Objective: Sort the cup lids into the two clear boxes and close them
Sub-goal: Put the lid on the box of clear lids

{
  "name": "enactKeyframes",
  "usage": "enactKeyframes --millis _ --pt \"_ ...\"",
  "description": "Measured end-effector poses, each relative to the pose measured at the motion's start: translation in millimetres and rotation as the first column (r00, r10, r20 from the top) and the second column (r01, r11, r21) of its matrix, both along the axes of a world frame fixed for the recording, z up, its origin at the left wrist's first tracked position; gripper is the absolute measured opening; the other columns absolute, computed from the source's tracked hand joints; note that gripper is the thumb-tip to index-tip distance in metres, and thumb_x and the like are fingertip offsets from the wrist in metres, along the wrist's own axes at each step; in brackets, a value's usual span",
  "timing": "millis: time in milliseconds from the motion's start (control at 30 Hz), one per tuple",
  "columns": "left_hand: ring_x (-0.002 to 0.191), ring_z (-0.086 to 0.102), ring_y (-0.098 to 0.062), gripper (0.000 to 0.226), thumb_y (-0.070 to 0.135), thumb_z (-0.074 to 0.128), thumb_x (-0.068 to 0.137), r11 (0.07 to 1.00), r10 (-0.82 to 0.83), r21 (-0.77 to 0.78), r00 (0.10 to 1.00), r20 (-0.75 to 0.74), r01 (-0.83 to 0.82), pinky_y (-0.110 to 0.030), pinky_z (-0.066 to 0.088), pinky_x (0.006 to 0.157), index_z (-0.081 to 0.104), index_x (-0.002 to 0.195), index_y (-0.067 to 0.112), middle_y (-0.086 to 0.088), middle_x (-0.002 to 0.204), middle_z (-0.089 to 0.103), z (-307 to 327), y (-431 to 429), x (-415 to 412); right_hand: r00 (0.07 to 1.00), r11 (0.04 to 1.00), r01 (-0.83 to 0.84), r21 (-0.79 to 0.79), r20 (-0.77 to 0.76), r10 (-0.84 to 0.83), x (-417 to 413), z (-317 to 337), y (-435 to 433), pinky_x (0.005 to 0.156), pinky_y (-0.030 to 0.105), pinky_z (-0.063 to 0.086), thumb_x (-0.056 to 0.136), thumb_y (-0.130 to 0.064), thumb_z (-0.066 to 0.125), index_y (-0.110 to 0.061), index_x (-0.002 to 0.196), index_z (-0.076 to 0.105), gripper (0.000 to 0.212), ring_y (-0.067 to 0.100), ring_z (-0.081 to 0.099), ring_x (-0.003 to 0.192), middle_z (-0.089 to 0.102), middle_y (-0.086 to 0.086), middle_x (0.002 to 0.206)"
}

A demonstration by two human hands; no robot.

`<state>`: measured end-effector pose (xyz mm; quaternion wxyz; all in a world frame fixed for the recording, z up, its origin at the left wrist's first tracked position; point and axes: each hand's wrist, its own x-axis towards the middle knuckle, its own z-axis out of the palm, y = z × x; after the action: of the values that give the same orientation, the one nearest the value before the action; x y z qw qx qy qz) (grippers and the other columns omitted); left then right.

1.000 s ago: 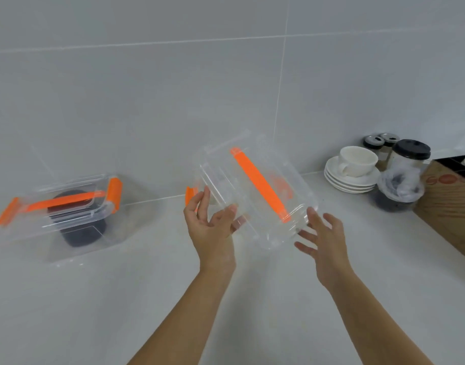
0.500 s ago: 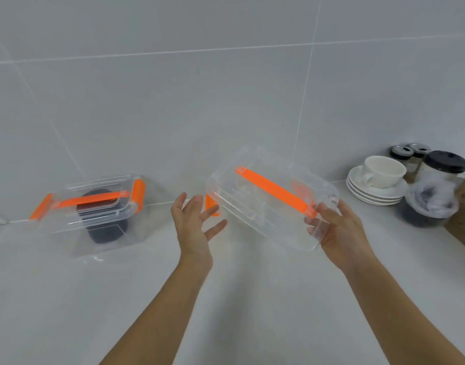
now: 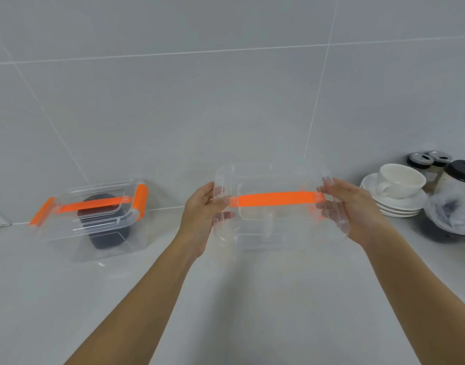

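Frame center: clear box [image 3: 276, 206] with orange handle [image 3: 277, 199], held level above the white counter [image 3: 226, 299]. Left hand [image 3: 202, 214] gripping its left end, right hand [image 3: 350, 209] gripping its right end, fingers wrapped over both short edges. Contents hard to tell, looks empty. Left of frame: second clear box [image 3: 91, 219] on counter against tiled wall [image 3: 173, 101], lid on, orange latches, dark cup lids [image 3: 105, 227] stacked inside. Right edge: white cup [image 3: 400, 180] on stacked saucers [image 3: 394, 204], bagged dark lids [image 3: 452, 214] beside.
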<state>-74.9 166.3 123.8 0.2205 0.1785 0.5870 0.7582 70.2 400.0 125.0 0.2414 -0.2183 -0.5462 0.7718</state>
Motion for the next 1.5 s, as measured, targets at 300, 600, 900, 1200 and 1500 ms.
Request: enactKeyframes --millis 300,600,900,1200,1500 --pt "0.078 0.038 -0.021 0.007 -0.001 0.047 0.088 0.964 0.15 -0.201 0.98 -0.128 -0.174 -0.032 0.034 0.071 0.052 0.086 -0.006 -0.006 0.084 0.042 -7.4 28.0 -22.9 0.99 0.99 0.095 0.107 0.095 -0.105 -52.0 -0.8 30.2 0.087 0.036 0.049 0.079 0.001 0.061 -0.012 0.125 0.05 0.049 0.025 0.063 0.091 0.064 0.005 0.099" --pt "0.058 0.03 -0.017 0.027 -0.005 0.037 0.08 0.88 0.151 -0.425 0.973 -0.173 -0.212 -0.024 0.024 0.05 0.035 0.061 0.014 0.001 0.061 0.033 -16.7 51.4 -47.8 0.915 0.893 0.013 0.45 0.356 -0.192 -91.4 -24.8 42.4 0.068 0.038 0.032 0.08 0.002 0.05 -0.012 0.069 0.049 0.018 0.03 0.039 0.073 0.04 0.01 0.068" --pt "0.066 0.029 -0.027 0.015 -0.001 0.037 0.084 0.845 0.141 -0.498 0.98 -0.144 -0.195 -0.038 0.031 0.059 0.049 0.076 0.001 -0.009 0.073 0.031 -33.4 55.7 -53.5 0.866 0.811 -0.024 0.584 0.418 -0.275 -98.3 -37.4 49.0 0.104 0.054 0.03 0.082 0.007 0.046 0.016 0.119 0.041 0.039 0.045 0.04 0.121 0.044 0.032 0.131" --pt "0.107 0.051 -0.027 0.028 0.008 0.031 0.095 0.808 0.052 -0.552 0.958 -0.283 -0.207 -0.027 0.046 0.087 0.056 0.105 0.013 -0.006 0.117 0.057 -47.9 59.9 -45.3 0.821 0.721 -0.172 0.672 0.502 -0.272 -88.0 -47.8 48.7 0.109 0.037 0.03 0.092 -0.006 0.042 -0.005 0.136 0.044 0.044 0.03 0.041 0.13 0.045 0.013 0.143" --pt "0.143 0.016 -0.02 0.053 0.036 0.037 0.097 0.567 -0.336 -0.759 0.752 -0.567 -0.319 -0.038 0.014 0.117 0.034 0.136 0.0 -0.008 0.154 0.026 -57.9 57.9 -52.4 0.766 0.425 -0.487 0.763 0.607 -0.212 -83.9 -51.0 41.2 0.116 0.041 0.008 0.095 -0.049 0.032 -0.025 0.147 0.021 0.058 0.014 0.004 0.146 0.005 -0.007 0.159"
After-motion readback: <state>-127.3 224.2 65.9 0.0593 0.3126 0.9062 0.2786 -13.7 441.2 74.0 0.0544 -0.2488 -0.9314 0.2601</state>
